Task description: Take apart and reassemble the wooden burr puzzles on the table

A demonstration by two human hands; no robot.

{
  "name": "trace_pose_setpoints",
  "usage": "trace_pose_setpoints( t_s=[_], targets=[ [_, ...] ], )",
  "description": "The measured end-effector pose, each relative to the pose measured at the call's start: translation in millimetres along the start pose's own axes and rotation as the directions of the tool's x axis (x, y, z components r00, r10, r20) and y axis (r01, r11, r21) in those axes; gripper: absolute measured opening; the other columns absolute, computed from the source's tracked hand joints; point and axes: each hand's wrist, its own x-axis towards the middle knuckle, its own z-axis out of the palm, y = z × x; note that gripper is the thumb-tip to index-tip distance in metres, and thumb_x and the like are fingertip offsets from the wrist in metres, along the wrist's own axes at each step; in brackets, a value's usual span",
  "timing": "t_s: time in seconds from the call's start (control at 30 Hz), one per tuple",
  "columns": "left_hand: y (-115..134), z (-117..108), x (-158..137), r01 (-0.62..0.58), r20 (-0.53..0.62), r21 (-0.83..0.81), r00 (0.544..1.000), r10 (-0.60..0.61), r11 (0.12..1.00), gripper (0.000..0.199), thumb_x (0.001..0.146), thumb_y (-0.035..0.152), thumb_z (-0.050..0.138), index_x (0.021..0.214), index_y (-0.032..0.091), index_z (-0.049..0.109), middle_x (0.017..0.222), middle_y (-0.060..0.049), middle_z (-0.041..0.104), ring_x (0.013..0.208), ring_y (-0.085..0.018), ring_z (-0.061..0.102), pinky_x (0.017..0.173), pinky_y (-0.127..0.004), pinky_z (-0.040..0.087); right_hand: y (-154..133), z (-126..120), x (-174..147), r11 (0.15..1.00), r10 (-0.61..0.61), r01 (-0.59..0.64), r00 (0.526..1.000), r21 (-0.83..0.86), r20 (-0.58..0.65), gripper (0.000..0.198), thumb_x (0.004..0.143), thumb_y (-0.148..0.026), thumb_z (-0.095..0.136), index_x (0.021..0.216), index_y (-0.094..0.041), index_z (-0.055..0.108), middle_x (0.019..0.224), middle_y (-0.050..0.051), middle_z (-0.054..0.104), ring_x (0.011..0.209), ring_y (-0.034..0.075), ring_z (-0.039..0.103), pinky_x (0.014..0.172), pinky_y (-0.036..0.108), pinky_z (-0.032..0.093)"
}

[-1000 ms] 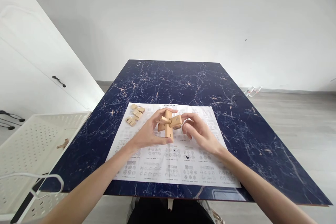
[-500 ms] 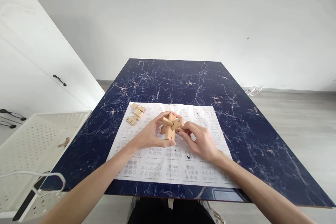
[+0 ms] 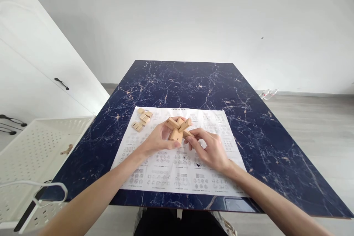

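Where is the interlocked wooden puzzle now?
The wooden puzzle is just below the head view's centre, held between the left hand and right hand, over the printed sheet.

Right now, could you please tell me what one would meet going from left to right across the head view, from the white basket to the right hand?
White perforated basket → loose notched wooden blocks → left hand → interlocked wooden blocks → right hand.
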Motion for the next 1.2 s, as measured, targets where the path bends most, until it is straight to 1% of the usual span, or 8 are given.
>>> trace_pose_setpoints(
  t_s=[0.13, 0.3, 0.37, 0.53, 0.8, 0.93, 1.1, 1.2],
  targets=[
    [-2.9, -1.2, -2.0, -0.044, -0.023, -0.037, 0.999, 0.043, 0.998, 0.074, 0.077, 0.060, 0.089, 0.140, 0.030, 0.062, 0.141, -0.012, 0.064, 0.134, -0.038, 0.061, 0.110, -0.057, 0.054, 0.8, -1.0, 2.7, 0.998, 0.043, -0.045, 0.998, 0.033, 0.055, 0.017, 0.109, -0.037, 0.055, 0.104, -0.025, 0.065, 0.076, 0.000, 0.073, 0.066, 0.018, 0.069, 0.066, 0.033, 0.054],
    [2.2, 3.4, -4.8, -0.079, -0.111, 0.251, 0.988, 0.110, 0.965, 0.072, 0.076, 0.044, 0.091, 0.140, 0.030, 0.060, 0.140, -0.010, 0.063, 0.124, -0.033, 0.066, 0.109, -0.053, 0.055, -1.0, -7.3, 7.5, 0.993, 0.099, -0.102, 0.994, 0.059, 0.046, 0.032, 0.112, -0.049, 0.045, 0.112, -0.023, 0.063, 0.103, 0.008, 0.074, 0.083, 0.021, 0.065, 0.073, 0.036, 0.049],
    [4.1, 6.2, -5.1, -0.084, -0.115, 0.344, 0.985, 0.130, 0.935, 0.079, 0.073, 0.041, 0.093, 0.142, 0.029, 0.058, 0.137, -0.009, 0.066, 0.123, -0.033, 0.067, 0.110, -0.052, 0.054, -1.6, -11.0, 9.9, 0.978, 0.151, -0.158, 0.987, 0.138, 0.061, 0.041, 0.113, -0.055, 0.040, 0.105, -0.022, 0.063, 0.094, 0.006, 0.069, 0.079, 0.020, 0.060, 0.073, 0.036, 0.046],
    [3.0, 10.4, -4.0, -0.127, -0.074, 0.444, 0.981, 0.177, 0.887, 0.081, 0.069, 0.043, 0.096, 0.140, 0.025, 0.060, 0.133, -0.010, 0.069, 0.122, -0.034, 0.067, 0.108, -0.052, 0.055, 1.2, -16.2, 14.8, 0.845, 0.262, -0.395, 0.893, 0.360, 0.366, 0.048, 0.110, -0.060, 0.048, 0.080, -0.022, 0.054, 0.068, -0.002, 0.055, 0.059, 0.014, 0.045, 0.063, 0.033, 0.038],
    [1.3, 12.3, -3.8, -0.123, -0.088, 0.447, 0.980, 0.181, 0.886, 0.080, 0.067, 0.039, 0.097, 0.138, 0.022, 0.064, 0.131, -0.011, 0.073, 0.123, -0.035, 0.069, 0.110, -0.055, 0.055, 8.2, -13.2, 14.3, 0.658, 0.316, -0.524, 0.844, 0.541, 0.434, 0.043, 0.103, -0.061, 0.061, 0.084, -0.022, 0.056, 0.062, -0.008, 0.036, 0.053, 0.011, 0.029, 0.054, 0.030, 0.025],
    [-2.8, 11.4, -5.1, -0.098, -0.067, 0.398, 0.989, 0.136, 0.912, 0.094, 0.062, 0.042, 0.102, 0.145, 0.021, 0.062, 0.134, -0.014, 0.074, 0.126, -0.038, 0.070, 0.111, -0.058, 0.055, 7.5, -7.8, 10.9, 0.704, 0.306, -0.522, 0.834, 0.481, 0.458, 0.048, 0.105, -0.068, 0.051, 0.085, -0.023, 0.052, 0.061, -0.009, 0.031, 0.050, 0.011, 0.023, 0.049, 0.029, 0.022],
    [-4.1, 11.1, -5.7, 0.031, -0.077, 0.344, 0.997, -0.005, 0.938, 0.106, 0.062, 0.043, 0.103, 0.155, 0.030, 0.055, 0.152, -0.015, 0.065, 0.143, -0.042, 0.058, 0.120, -0.066, 0.043, 2.7, -0.9, 7.2, 0.860, 0.327, -0.403, 0.906, 0.313, 0.269, 0.052, 0.111, -0.066, 0.034, 0.090, -0.023, 0.057, 0.060, -0.006, 0.039, 0.051, 0.013, 0.034, 0.050, 0.030, 0.029],
    [-3.9, 12.5, -5.0, 0.085, -0.048, 0.264, 0.996, -0.075, 0.961, 0.111, 0.065, 0.039, 0.102, 0.161, 0.036, 0.045, 0.146, -0.012, 0.070, 0.145, -0.040, 0.058, 0.122, -0.065, 0.041, 0.3, -0.2, 7.0, 0.919, 0.316, -0.341, 0.938, 0.198, 0.145, 0.051, 0.113, -0.060, 0.033, 0.082, -0.025, 0.053, 0.057, -0.004, 0.051, 0.050, 0.015, 0.046, 0.053, 0.030, 0.039]
  ],
)
